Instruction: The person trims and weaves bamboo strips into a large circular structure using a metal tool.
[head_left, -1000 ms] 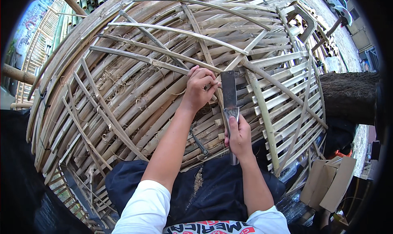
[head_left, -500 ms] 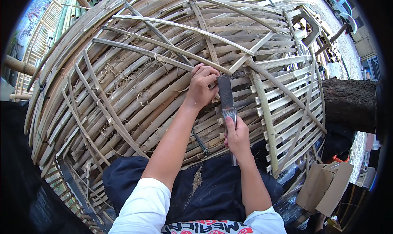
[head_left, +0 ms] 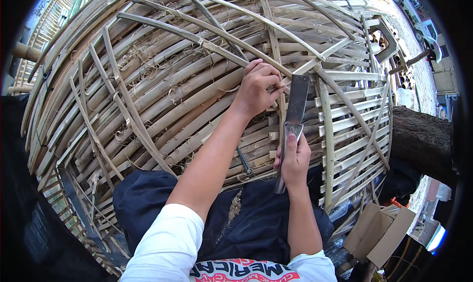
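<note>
**Cardboard box (head_left: pixel 377 235), contents unclear**

The left hand (head_left: pixel 259 87) pinches a bamboo strip (head_left: pixel 217 48) over the bamboo slats (head_left: pixel 197 112); the right hand (head_left: pixel 294 162) wraps the handle of a knife (head_left: pixel 298 98), blade just beside the left. The box sits lower right.

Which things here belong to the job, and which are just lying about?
In use:
- bamboo strip, in the left hand
- broad-bladed knife, in the right hand

Apparently just lying about:
- cardboard box
- rough-barked log
</note>
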The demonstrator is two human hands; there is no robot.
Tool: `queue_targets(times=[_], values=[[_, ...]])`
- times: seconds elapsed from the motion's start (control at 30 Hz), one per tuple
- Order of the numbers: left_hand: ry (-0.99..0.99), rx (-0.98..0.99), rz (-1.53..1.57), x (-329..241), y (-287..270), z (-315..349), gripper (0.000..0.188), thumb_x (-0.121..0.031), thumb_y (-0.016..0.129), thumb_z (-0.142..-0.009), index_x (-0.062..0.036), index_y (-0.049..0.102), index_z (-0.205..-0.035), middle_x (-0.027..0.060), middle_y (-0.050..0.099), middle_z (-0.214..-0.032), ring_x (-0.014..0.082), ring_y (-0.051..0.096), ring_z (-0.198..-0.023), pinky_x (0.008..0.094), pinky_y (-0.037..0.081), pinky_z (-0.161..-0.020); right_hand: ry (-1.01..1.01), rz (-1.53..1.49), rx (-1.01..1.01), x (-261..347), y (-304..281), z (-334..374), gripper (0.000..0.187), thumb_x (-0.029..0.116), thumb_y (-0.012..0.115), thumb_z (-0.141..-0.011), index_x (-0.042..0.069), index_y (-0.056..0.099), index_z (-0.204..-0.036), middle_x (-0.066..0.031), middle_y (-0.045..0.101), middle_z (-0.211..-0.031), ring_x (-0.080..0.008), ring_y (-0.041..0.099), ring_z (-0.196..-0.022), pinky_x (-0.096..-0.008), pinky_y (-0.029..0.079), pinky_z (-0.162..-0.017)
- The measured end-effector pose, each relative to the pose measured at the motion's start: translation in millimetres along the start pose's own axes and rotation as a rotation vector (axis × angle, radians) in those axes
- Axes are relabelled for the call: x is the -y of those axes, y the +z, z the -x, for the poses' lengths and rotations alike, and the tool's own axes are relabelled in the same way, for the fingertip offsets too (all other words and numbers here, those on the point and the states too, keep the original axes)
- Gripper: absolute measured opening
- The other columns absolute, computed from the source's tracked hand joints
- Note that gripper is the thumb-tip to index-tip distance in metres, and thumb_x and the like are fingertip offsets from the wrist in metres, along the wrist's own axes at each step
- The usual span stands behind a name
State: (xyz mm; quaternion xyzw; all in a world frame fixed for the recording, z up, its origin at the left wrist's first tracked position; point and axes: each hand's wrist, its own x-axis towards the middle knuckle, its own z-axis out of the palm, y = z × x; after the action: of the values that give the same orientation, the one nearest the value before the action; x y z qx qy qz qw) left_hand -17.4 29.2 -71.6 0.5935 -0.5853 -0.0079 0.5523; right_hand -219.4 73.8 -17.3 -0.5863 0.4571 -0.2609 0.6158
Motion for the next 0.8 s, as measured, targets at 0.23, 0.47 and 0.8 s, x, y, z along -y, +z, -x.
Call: queue_targets(times=[0.23, 0.47, 0.8], values=[[0.000, 0.011, -0.019, 2.1, -0.3, 2.0, 0.018, -0.005, 0.081, -0.068, -0.0087, 0.063, -0.071, -0.0019, 0.068, -0.089, 0.0182, 0.065, -0.093, 0.0383, 0.039, -0.106, 0.102, -0.003, 0.019, -2.8, 3.6, -3.0, 0.034, 0.035, 0.051, -0.107, 0.003, 0.054, -0.097, -0.0009, 0.053, -0.064, -0.0064, 0.051, -0.047, -0.0231, 0.043, -0.042], [0.021, -0.022, -0.038, 3.3, 2.4, 0.6, 0.016, -0.006, 0.080, -0.068, -0.0096, 0.064, -0.070, -0.0011, 0.068, -0.088, 0.0187, 0.066, -0.092, 0.0386, 0.040, -0.106, 0.102, 0.061, 0.001, -3.0, 4.2, -4.5, 0.034, 0.035, 0.052, -0.107, 0.003, 0.054, -0.097, -0.0011, 0.053, -0.063, -0.0068, 0.053, -0.048, -0.0236, 0.044, -0.043], [0.010, -0.005, -0.048, 5.0, 0.7, 0.8, 0.020, -0.007, 0.082, -0.066, -0.0094, 0.063, -0.068, -0.0003, 0.069, -0.089, 0.0186, 0.066, -0.095, 0.0385, 0.038, -0.107, 0.143, 0.103, -0.007, -0.4, 7.1, -7.8, 0.038, 0.038, 0.052, -0.106, 0.003, 0.053, -0.092, -0.0011, 0.052, -0.060, -0.0073, 0.052, -0.046, -0.0251, 0.042, -0.041]])
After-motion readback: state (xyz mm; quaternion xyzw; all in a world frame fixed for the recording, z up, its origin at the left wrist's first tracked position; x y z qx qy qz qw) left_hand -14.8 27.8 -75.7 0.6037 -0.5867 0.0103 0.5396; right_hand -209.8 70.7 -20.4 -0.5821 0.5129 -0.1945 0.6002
